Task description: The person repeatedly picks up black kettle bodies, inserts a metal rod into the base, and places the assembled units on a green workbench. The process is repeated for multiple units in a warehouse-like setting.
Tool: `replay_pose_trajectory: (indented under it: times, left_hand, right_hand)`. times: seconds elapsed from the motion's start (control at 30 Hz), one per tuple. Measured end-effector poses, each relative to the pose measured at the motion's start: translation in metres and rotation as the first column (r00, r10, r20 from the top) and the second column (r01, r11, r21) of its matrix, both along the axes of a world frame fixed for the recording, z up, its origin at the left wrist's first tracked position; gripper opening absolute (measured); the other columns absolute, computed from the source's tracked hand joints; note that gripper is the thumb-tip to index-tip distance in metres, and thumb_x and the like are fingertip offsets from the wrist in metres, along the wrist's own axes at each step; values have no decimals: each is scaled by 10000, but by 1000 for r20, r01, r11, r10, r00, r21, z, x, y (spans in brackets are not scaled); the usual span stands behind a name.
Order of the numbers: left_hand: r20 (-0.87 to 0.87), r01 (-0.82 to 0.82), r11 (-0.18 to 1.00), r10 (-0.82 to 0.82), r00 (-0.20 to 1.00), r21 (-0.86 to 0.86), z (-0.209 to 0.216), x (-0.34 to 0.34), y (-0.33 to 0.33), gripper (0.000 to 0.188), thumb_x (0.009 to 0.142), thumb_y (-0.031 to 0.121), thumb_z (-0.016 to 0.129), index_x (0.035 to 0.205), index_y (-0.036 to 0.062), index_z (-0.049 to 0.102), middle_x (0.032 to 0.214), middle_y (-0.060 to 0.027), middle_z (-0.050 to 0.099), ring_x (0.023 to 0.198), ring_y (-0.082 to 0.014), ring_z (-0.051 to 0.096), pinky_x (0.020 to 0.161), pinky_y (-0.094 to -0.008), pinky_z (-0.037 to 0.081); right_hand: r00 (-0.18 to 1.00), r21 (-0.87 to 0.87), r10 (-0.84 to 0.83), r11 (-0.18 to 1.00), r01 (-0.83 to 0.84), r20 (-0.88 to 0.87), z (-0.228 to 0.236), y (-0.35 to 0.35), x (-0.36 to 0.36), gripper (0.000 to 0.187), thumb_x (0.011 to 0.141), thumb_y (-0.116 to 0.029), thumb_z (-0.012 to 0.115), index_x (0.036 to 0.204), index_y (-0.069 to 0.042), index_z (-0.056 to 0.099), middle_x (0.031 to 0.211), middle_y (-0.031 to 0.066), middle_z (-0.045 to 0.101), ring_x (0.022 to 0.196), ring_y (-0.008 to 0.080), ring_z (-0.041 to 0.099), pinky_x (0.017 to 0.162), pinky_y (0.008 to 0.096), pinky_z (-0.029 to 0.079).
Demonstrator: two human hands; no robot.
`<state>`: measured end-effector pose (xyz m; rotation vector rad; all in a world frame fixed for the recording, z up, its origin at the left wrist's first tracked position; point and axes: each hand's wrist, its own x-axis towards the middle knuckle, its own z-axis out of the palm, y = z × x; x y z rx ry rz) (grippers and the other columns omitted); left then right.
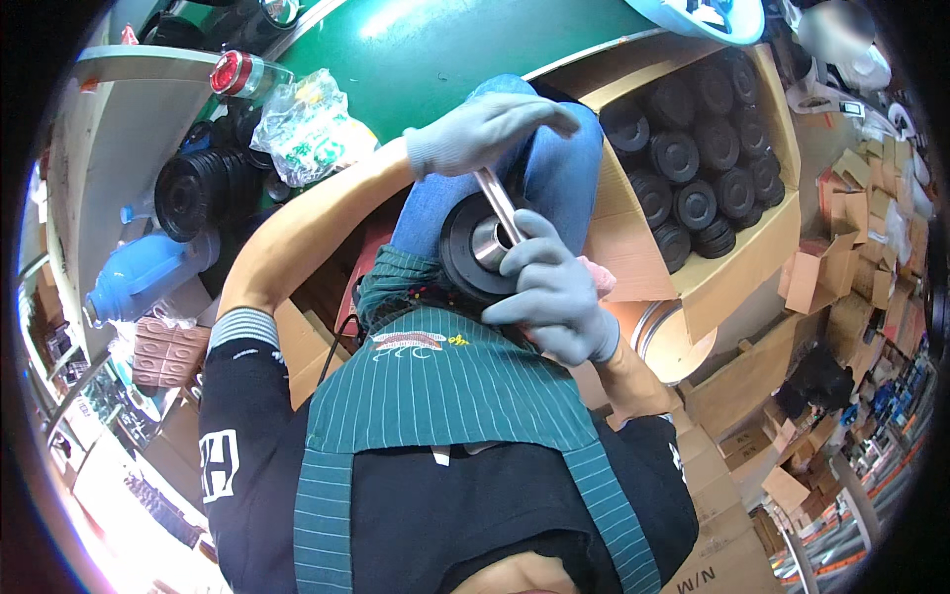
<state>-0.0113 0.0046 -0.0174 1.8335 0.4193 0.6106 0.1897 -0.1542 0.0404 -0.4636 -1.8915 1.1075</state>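
A black round plate (457,247) rests on my lap, against the green striped apron. At its middle is a shiny metal collar (488,245), and a slim chrome rod (498,203) slants up and away from it. My right hand (554,287), in a grey glove, has its fingers curled at the collar and the rod's near end. My left hand (490,129), also grey-gloved, is held flat above the rod's far end, fingers stretched to the right. Whether its palm touches the rod I cannot tell.
To the right stands an open cardboard box (737,282) with several stacks of black discs (696,205). A green table (426,49) lies ahead, with a blue basin (683,18) at its edge. On the left are a plastic bag (315,129), a red-lidded jar (247,75) and more black plates (188,193).
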Motion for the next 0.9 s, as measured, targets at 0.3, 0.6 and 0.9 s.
replay_pose_trajectory:
  times: [0.3, 0.6, 0.9]
  left_hand:
    - [81, 447, 894, -448, 890, 37, 18, 129, -23, 412, 1095, 365, 505, 1170, 46, 754, 945, -141, 761, 919, -286, 742, 871, -404, 569]
    - [-435, 182, 926, -321, 841, -331, 72, 53, 6, 763, 1103, 629, 387, 831, 73, 834, 718, -113, 740, 701, -236, 720, 754, -376, 584]
    - [-319, -601, 484, 544, 776, -637, -59, -117, 21, 741, 1097, 685, 400, 939, 58, 764, 682, 46, 539, 554, -68, 426, 494, -251, 363]
  right_hand:
    - [570, -180, 271, 960, -212, 775, 57, 10, -98, 603, 994, -511, 553, 615, -72, 719, 545, 129, 637, 544, 290, 685, 562, 424, 527]
    - [925, 331, -268, 928, 173, 269, 48, -6, -53, 486, 885, -413, 792, 1204, -49, 751, 1179, 155, 746, 1103, 270, 722, 1095, 548, 500]
    - [691, -98, -466, 787, 609, 552, -25, -65, -20, 1216, 647, -421, 1005, 1635, -46, 406, 1679, 308, 340, 1560, 460, 367, 1257, 490, 354]
